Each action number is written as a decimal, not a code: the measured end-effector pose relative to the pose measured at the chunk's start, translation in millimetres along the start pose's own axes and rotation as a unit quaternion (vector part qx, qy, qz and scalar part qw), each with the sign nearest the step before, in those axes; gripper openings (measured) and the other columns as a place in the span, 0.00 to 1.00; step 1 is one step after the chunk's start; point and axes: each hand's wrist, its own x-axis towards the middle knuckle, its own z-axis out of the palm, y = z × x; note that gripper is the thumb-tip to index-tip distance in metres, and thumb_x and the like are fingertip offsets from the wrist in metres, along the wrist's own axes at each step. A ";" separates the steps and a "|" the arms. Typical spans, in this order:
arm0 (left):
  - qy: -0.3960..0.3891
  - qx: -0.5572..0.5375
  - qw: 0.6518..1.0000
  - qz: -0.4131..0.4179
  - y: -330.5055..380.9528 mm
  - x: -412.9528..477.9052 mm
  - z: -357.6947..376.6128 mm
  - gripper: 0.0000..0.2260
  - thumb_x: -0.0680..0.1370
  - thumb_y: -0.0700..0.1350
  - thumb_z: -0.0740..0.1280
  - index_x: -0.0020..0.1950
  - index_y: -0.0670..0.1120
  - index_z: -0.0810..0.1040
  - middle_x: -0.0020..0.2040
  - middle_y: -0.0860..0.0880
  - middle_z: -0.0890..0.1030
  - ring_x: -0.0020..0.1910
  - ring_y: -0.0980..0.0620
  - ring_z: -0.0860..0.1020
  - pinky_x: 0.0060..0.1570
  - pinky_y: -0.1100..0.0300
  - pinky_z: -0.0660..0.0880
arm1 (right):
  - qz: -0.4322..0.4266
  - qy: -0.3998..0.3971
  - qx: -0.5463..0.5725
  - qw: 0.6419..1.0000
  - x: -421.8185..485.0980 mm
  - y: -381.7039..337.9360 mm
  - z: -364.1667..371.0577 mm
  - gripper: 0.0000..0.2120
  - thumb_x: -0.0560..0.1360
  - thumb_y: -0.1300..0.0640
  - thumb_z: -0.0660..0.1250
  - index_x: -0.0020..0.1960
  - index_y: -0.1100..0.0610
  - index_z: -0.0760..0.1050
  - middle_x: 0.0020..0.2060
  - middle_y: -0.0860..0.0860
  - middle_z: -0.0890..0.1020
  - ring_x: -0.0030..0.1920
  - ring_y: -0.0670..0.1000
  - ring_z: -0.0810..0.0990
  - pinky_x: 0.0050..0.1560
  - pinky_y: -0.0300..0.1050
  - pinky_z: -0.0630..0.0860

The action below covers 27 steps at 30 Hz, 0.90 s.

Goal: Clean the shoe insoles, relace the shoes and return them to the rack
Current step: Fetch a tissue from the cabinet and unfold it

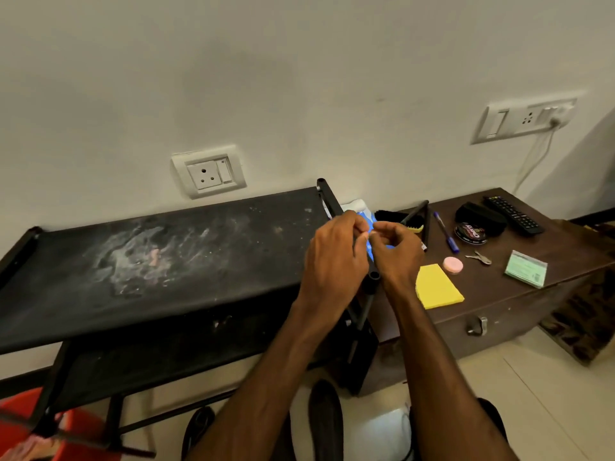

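My left hand (336, 257) and my right hand (397, 252) are raised close together over the right end of the black shoe rack (166, 261). Their fingertips meet and pinch a small blue packet (370, 242), which the fingers mostly hide. On the floor below lie a dark insole or shoe (326, 420), a white shoe (386, 430) and a black shoe (198, 427). The rack's dusty top shelf holds no shoes. A yellow sponge (437, 287) lies on the wooden trunk (499, 304) just right of my right hand.
The trunk also carries a shoe brush (396, 217), a blue pen (446, 231), a polish tin (471, 232), a remote (512, 214), keys (479, 258), a pink round piece (452, 265) and a green packet (525, 268). A red bucket (20, 424) stands at bottom left.
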 end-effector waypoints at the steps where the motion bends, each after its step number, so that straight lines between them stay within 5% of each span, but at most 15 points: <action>1: -0.005 0.006 1.000 -0.008 -4.4 4.0 1.0 0.02 0.77 0.40 0.69 0.48 0.46 0.80 0.43 0.52 0.82 0.43 0.52 0.80 0.45 0.50 0.79 | -0.016 -0.013 -0.014 1.000 4.4 2.2 2.9 0.08 0.75 0.62 0.73 0.54 0.58 0.84 0.47 0.51 0.86 0.47 0.49 0.85 0.46 0.31 0.79; 6: -0.012 0.006 0.999 -0.033 -17.6 3.8 4.6 0.05 0.76 0.37 0.68 0.45 0.46 0.80 0.39 0.53 0.82 0.39 0.54 0.80 0.43 0.50 0.79 | -0.093 -0.039 -0.116 0.988 30.3 3.6 12.9 0.07 0.76 0.55 0.71 0.53 0.51 0.85 0.49 0.47 0.86 0.51 0.49 0.83 0.54 0.48 0.80; 14: -0.001 -0.044 0.997 -0.057 -23.1 4.5 -1.5 0.05 0.76 0.34 0.71 0.46 0.44 0.82 0.35 0.59 0.76 0.33 0.65 0.75 0.37 0.76 0.70 | -0.114 -0.153 -0.282 0.940 44.2 21.6 27.7 0.12 0.79 0.58 0.69 0.60 0.60 0.84 0.56 0.57 0.86 0.58 0.58 0.84 0.61 0.57 0.79; 20: -0.002 -0.069 0.995 -0.071 -22.5 3.4 -3.8 0.03 0.77 0.35 0.71 0.47 0.42 0.83 0.38 0.54 0.81 0.33 0.64 0.77 0.36 0.75 0.72 | -0.090 -0.118 -0.314 0.938 48.9 27.0 30.6 0.14 0.80 0.60 0.64 0.44 0.65 0.84 0.41 0.62 0.85 0.42 0.62 0.82 0.46 0.59 0.79; 27: -0.004 -0.074 0.993 -0.092 -24.3 5.8 -2.1 0.03 0.78 0.36 0.72 0.47 0.44 0.83 0.39 0.55 0.82 0.36 0.64 0.79 0.36 0.74 0.73 | -0.082 -0.083 -0.327 0.938 52.8 24.3 29.3 0.08 0.78 0.53 0.72 0.49 0.56 0.88 0.45 0.55 0.87 0.46 0.58 0.82 0.46 0.55 0.81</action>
